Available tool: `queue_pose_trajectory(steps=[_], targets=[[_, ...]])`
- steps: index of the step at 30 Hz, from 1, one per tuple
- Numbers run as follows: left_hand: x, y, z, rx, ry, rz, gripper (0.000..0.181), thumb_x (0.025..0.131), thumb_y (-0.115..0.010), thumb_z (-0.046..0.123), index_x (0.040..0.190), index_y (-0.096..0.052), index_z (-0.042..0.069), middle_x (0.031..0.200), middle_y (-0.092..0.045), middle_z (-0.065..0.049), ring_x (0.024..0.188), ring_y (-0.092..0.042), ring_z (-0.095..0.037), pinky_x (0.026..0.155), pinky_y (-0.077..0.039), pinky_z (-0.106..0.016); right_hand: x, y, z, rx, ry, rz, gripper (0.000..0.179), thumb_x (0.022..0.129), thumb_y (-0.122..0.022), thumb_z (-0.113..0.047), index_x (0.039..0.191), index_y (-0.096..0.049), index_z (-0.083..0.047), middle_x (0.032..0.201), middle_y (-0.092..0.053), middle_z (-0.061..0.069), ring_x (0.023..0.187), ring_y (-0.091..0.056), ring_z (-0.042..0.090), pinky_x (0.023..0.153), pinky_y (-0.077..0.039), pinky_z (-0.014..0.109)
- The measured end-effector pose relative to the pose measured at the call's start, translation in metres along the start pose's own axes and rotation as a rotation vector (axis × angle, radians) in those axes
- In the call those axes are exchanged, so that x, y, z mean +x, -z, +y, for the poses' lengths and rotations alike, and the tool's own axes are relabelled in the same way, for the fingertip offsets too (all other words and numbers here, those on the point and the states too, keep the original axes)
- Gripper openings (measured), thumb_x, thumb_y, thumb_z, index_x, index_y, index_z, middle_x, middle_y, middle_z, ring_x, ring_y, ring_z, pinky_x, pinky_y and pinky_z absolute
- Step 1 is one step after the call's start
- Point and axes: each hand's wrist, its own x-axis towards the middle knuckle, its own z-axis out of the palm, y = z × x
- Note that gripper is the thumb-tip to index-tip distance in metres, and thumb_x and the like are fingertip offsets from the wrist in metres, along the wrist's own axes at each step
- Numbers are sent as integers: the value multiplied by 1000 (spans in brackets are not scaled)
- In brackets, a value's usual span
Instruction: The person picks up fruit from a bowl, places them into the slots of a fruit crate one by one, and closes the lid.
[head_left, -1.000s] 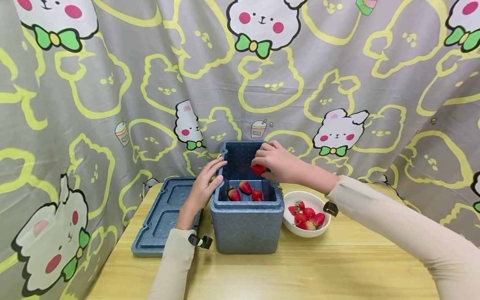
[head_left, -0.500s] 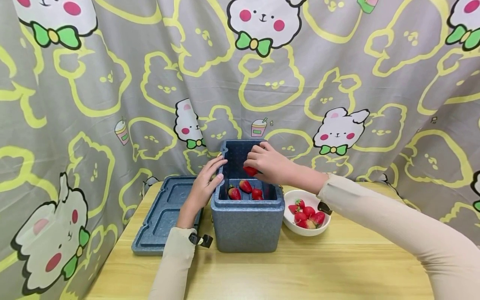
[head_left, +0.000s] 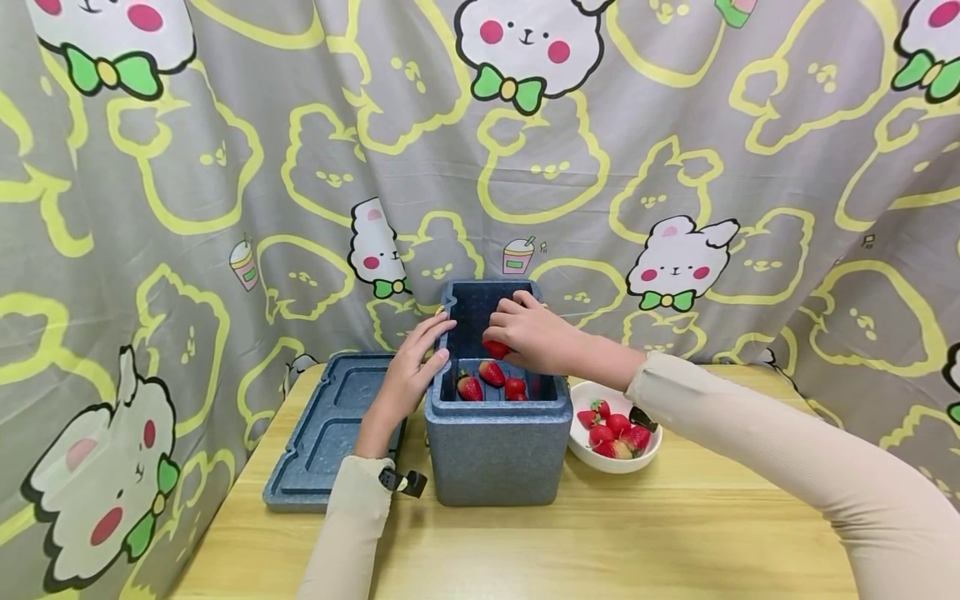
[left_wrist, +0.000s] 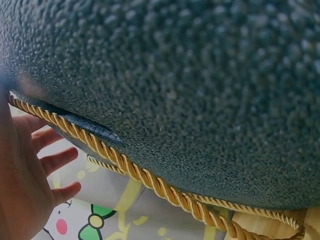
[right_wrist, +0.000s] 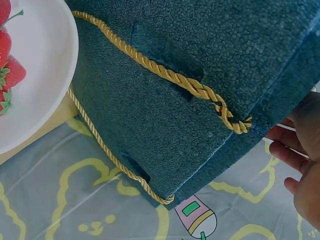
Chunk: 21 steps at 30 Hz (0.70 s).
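A blue-grey foam box (head_left: 498, 458) stands uncovered on the table. Its left upper edge is touched by my left hand (head_left: 408, 367), fingers extended; the left wrist view shows this hand's fingers spread beside the box wall. Over the box opening, my right hand (head_left: 532, 335) pinches a red strawberry (head_left: 494, 348), partly covered by the fingers. On the box floor lie a strawberry (head_left: 470, 388) at the left, another strawberry (head_left: 491, 372) near the middle and red fruit (head_left: 515, 387) to the right. The right wrist view shows the right hand (right_wrist: 305, 155) beyond the rim, its strawberry hidden.
Close to the box's right side is a white bowl (head_left: 615, 467) with several strawberries (head_left: 618, 425). The box's lid (head_left: 330, 437) lies flat at the left. Gold rope (left_wrist: 125, 161) hangs along the box's side. Behind the table (head_left: 637, 533) hangs a patterned curtain (head_left: 442, 175).
My right hand has moved left over the box opening and slightly lower, carrying the strawberry. The left hand stays at the box edge.
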Motion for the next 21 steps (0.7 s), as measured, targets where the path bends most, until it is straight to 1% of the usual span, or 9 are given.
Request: queue_pose_trajectory(steps=[8, 15, 21], targets=[[0, 0, 0, 2, 3, 1, 47, 104, -48, 22, 151, -50, 20, 164, -37, -2, 152, -33, -25, 122, -27, -60, 0, 0, 1, -16, -9, -1, 39, 82, -86, -26, 117, -75, -14, 110, -74, 3, 106, -58, 24, 96, -43, 46], [-1, 0, 1, 14, 15, -5, 47, 106, -46, 31, 151, -49, 22, 164, -37, -1, 152, -33, -26, 121, -26, -60, -1, 3, 4, -26, -7, 2, 39, 82, -86, -27, 117, -75, -15, 110, -73, 3, 105, -58, 24, 97, -42, 44], [-1, -1, 1, 5, 10, 3, 47, 106, -46, 30, 151, -50, 20, 164, -37, -1, 152, -33, -26, 121, -26, -61, -5, 7, 6, -10, -24, -2, 38, 83, -85, -27, 117, -75, -12, 109, -73, 6, 106, -59, 25, 101, -43, 43]])
